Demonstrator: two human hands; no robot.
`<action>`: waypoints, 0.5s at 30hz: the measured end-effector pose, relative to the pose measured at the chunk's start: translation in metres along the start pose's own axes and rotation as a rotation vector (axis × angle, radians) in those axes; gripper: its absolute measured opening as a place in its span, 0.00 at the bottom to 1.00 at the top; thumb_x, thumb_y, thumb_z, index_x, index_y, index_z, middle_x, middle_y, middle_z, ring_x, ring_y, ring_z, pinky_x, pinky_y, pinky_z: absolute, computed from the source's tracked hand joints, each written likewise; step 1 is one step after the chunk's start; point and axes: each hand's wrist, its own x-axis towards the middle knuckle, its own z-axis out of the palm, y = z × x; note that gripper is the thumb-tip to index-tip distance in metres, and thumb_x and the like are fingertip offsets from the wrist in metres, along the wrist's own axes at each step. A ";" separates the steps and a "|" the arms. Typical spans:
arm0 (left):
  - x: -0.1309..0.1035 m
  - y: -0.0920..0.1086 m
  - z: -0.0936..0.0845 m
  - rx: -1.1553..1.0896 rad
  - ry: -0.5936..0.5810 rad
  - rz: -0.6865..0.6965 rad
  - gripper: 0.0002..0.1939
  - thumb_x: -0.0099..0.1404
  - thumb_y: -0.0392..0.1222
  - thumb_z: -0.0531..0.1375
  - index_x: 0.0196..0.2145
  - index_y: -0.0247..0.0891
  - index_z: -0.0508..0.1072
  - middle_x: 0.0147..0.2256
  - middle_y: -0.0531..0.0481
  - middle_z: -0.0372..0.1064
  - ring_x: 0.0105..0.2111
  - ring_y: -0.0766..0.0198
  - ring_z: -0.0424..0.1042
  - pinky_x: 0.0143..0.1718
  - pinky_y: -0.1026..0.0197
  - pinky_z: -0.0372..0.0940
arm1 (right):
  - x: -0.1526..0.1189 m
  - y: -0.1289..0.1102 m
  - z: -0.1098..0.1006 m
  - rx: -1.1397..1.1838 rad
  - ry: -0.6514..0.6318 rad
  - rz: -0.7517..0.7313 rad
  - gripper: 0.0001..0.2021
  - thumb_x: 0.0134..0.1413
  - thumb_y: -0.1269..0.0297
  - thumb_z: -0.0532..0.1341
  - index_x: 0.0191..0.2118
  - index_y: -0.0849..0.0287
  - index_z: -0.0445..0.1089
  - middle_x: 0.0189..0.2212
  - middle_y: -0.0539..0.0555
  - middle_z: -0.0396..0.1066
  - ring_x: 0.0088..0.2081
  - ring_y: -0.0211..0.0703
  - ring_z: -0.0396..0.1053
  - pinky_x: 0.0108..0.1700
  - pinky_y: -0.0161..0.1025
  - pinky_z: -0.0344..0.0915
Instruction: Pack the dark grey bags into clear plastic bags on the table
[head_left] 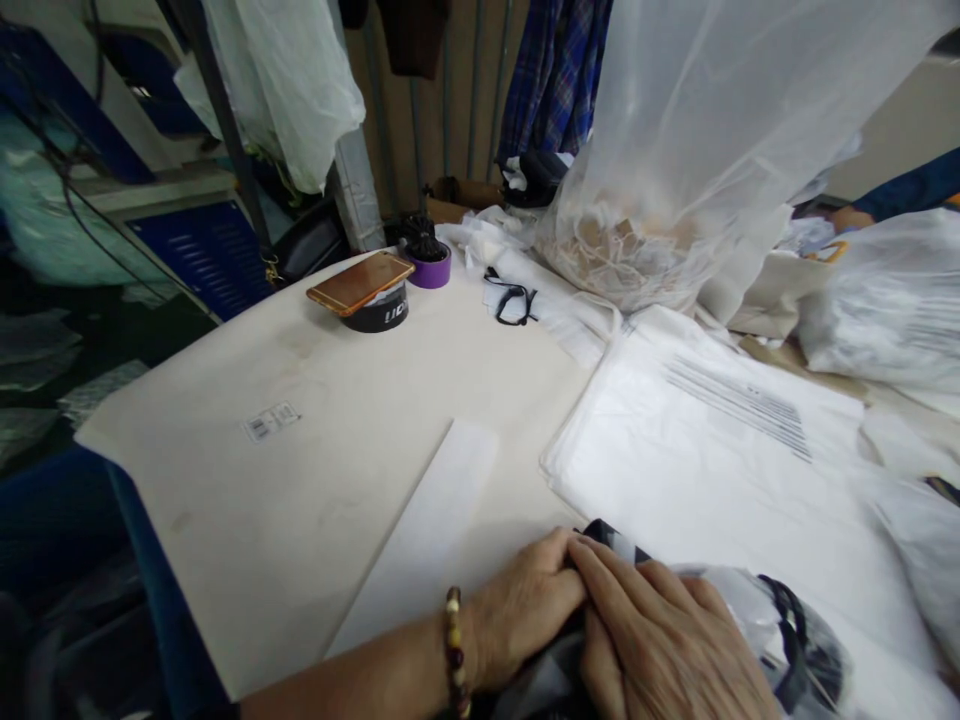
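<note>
My left hand (525, 600), with a beaded bracelet (454, 650) at its wrist, is closed on a dark bundle (611, 540) at the lower edge of the view. My right hand (667, 640) is laid over it, its fingers bent across the bundle and touching my left hand near the thumb. Most of the bundle is hidden under both hands, so its kind does not show. Right of my right hand lies clear plastic (739, 595) with black cords (795, 625). A white paper strip (427, 530) lies on the table left of my hands.
On the pale table (300, 520) a phone (364, 283) rests on a black tape roll (379, 312), near a purple roll (430, 268) and black glasses (514, 303). Stacked white bags (697, 430) lie at right. Behind them stands a big translucent bag (637, 240). A person's sleeve (911, 188) shows far right.
</note>
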 end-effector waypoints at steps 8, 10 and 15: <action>-0.058 -0.009 -0.069 1.200 0.689 0.042 0.20 0.61 0.39 0.55 0.50 0.31 0.60 0.48 0.37 0.60 0.50 0.47 0.58 0.51 0.46 0.55 | 0.011 -0.011 0.004 0.116 -0.017 0.023 0.14 0.45 0.72 0.56 0.39 0.55 0.70 0.39 0.48 0.74 0.31 0.40 0.65 0.35 0.40 0.51; -0.058 -0.007 -0.077 1.209 0.647 -0.094 0.19 0.58 0.41 0.59 0.46 0.31 0.62 0.43 0.40 0.63 0.45 0.50 0.62 0.47 0.50 0.59 | 0.015 -0.014 0.003 0.145 -0.052 0.053 0.10 0.46 0.73 0.56 0.34 0.55 0.70 0.32 0.47 0.73 0.30 0.39 0.63 0.35 0.40 0.50; -0.046 0.005 -0.070 0.980 0.553 -0.211 0.11 0.55 0.41 0.59 0.34 0.38 0.59 0.34 0.50 0.64 0.36 0.59 0.66 0.37 0.59 0.59 | 0.017 -0.017 0.002 0.195 -0.098 0.097 0.07 0.48 0.73 0.55 0.24 0.56 0.65 0.23 0.48 0.65 0.28 0.39 0.59 0.35 0.40 0.47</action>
